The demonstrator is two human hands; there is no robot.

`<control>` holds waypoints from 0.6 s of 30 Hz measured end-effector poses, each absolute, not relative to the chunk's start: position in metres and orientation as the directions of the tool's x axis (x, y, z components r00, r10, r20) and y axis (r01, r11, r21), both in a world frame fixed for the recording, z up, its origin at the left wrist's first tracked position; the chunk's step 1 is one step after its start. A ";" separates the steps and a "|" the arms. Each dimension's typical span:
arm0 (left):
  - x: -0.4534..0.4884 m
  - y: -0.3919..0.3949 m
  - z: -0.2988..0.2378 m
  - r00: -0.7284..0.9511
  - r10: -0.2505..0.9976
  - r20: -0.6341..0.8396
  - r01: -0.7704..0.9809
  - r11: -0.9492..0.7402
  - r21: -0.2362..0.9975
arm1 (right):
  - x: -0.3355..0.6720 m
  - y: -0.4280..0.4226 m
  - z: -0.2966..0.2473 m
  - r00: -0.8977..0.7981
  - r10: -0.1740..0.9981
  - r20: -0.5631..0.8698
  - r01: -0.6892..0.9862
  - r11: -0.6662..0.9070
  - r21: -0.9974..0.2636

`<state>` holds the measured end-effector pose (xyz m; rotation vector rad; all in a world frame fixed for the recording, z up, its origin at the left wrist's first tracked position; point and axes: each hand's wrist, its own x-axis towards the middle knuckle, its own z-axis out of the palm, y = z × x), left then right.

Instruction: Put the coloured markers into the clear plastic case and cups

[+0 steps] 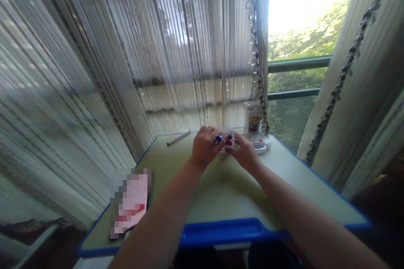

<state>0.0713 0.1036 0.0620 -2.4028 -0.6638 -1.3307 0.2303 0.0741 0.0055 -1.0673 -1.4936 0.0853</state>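
Note:
Both hands meet over the far middle of the table. My left hand (203, 147) is closed around a marker with a blue end (218, 138), which points toward me. My right hand (246, 153) grips the right side of a small clear plastic box (232, 133). A black pen end (229, 137) and a red pen end (229, 143) show inside this box, facing me. The blue end sits at the box's left side; my fingers hide whether it is inside. A grey pen (178, 138) with a dark tip lies left of my left hand.
An opened clear plastic case (260, 145) with small items stands at the table's far right. On the left lies a pink, pixelated flat object (134, 197). The pale table (227, 193) has a raised blue front edge (227, 232). String curtains (189, 71) hang close behind it.

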 end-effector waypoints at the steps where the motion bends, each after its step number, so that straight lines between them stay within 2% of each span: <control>1: 0.070 0.103 0.062 0.471 0.230 0.852 0.527 -0.847 -0.063 | 0.230 0.074 0.005 0.162 0.642 0.750 0.553 0.571 -0.607; 6: 0.067 0.100 0.062 0.532 0.153 0.833 0.449 -0.885 -0.124 | 0.230 0.073 0.005 0.150 0.635 0.758 0.544 0.587 -0.599; 9: 0.068 0.100 0.061 0.496 0.109 0.861 0.431 -0.892 -0.135 | 0.231 0.073 0.005 0.162 0.639 0.752 0.533 0.585 -0.612; 15: 0.070 0.100 0.061 0.380 0.165 0.910 0.553 -0.829 -0.080 | 0.230 0.074 0.007 0.172 0.654 0.736 0.523 0.573 -0.631; 18: 0.070 0.101 0.061 0.361 0.166 0.918 0.641 -0.759 -0.114 | 0.230 0.075 0.006 0.174 0.656 0.735 0.523 0.570 -0.633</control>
